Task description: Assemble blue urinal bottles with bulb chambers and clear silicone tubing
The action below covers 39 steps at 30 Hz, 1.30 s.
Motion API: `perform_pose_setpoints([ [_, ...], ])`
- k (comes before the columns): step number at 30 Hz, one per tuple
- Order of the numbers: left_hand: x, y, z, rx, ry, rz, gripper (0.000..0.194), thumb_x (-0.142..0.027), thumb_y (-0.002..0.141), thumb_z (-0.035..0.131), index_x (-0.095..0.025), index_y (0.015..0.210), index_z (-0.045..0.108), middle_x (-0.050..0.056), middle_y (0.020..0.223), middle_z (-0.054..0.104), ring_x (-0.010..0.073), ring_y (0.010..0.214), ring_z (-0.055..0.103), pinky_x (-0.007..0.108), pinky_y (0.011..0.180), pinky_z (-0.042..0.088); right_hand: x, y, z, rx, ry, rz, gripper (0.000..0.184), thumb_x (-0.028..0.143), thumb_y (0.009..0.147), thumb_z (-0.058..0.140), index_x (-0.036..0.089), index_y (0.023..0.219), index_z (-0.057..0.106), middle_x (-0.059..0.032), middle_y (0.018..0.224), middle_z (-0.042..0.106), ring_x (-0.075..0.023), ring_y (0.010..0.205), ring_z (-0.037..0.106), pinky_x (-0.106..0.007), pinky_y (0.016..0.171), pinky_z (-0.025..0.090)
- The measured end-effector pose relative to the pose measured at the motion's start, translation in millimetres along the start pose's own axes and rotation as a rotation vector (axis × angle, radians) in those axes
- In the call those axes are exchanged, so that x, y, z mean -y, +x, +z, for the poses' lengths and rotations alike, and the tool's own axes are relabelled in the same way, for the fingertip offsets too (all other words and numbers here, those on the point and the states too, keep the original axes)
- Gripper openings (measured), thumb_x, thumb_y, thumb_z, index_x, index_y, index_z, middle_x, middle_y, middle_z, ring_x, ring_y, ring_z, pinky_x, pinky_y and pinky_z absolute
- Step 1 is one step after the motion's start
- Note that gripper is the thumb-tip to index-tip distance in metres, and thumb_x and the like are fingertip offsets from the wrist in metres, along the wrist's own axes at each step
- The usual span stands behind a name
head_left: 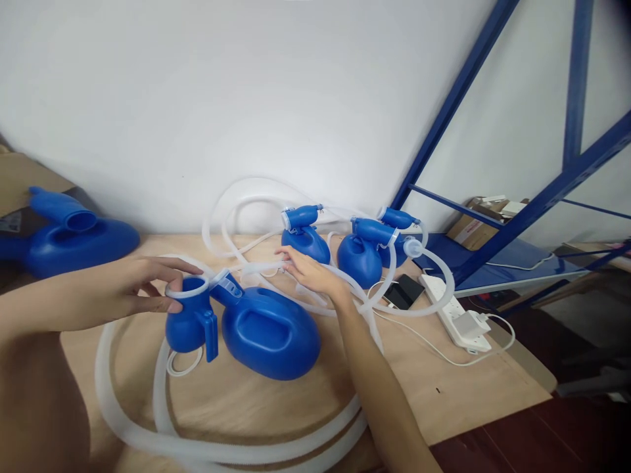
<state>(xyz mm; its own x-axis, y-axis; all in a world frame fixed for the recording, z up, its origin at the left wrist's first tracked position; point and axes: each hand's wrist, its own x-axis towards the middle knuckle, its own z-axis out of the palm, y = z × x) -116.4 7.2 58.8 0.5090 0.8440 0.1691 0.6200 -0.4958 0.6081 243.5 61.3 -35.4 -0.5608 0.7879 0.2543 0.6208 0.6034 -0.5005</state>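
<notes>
My left hand (155,289) grips the pale rim of a blue cup-shaped urinal funnel (186,328), thumb in front and fingers behind. A blue clip-like tab hangs down the funnel's right side. Just right of it, a blue urinal bottle (276,335) lies on its side with its capped neck toward the funnel. Beyond the bottle, my right hand (308,269) has its fingers closed on a translucent hose (261,268); its thumb is partly hidden. More of the ribbed translucent hose (236,453) loops across the table in front.
Several blue bottles with funnels and hoses, one bottle (359,259) among them, stand by the wall. Another blue bottle (93,243) lies at left. A phone (404,291), a white power strip (453,312) and its cable are at right, beside a blue metal shelf (493,272).
</notes>
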Motion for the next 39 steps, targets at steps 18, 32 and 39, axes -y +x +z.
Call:
perform_pose_setpoints([
  [18,-10,36,26.5,0.593,-0.185,0.029,0.023,-0.039,0.090,0.074,-0.018,0.089,0.063,0.012,0.148,0.062,0.0229,0.110,0.069,0.026,0.080,0.057,4,7,33,0.127,-0.456,0.308,0.053,0.011,0.105,0.032,0.029,0.148,0.057,-0.0154,0.134,0.068,-0.0298,0.116,0.069,-0.040,0.091,0.051],
  [32,-12,35,32.1,0.539,-0.195,0.025,0.027,-0.043,0.088,0.077,-0.018,0.085,0.067,0.015,0.143,0.066,0.0251,0.105,0.070,0.027,0.077,0.058,-6,10,29,0.242,-0.209,0.139,0.040,0.045,0.100,0.063,0.031,0.136,0.070,-0.0093,0.132,0.071,-0.0301,0.123,0.067,-0.040,0.096,0.052],
  [39,-28,39,30.5,0.607,-0.142,-0.008,0.037,-0.050,0.092,0.069,-0.017,0.079,0.060,0.012,0.145,0.064,0.0242,0.104,0.068,0.026,0.078,0.055,-5,7,31,0.189,-0.304,0.055,0.060,0.033,0.106,0.053,0.035,0.164,0.036,-0.0107,0.132,0.068,-0.0290,0.118,0.068,-0.038,0.093,0.053],
])
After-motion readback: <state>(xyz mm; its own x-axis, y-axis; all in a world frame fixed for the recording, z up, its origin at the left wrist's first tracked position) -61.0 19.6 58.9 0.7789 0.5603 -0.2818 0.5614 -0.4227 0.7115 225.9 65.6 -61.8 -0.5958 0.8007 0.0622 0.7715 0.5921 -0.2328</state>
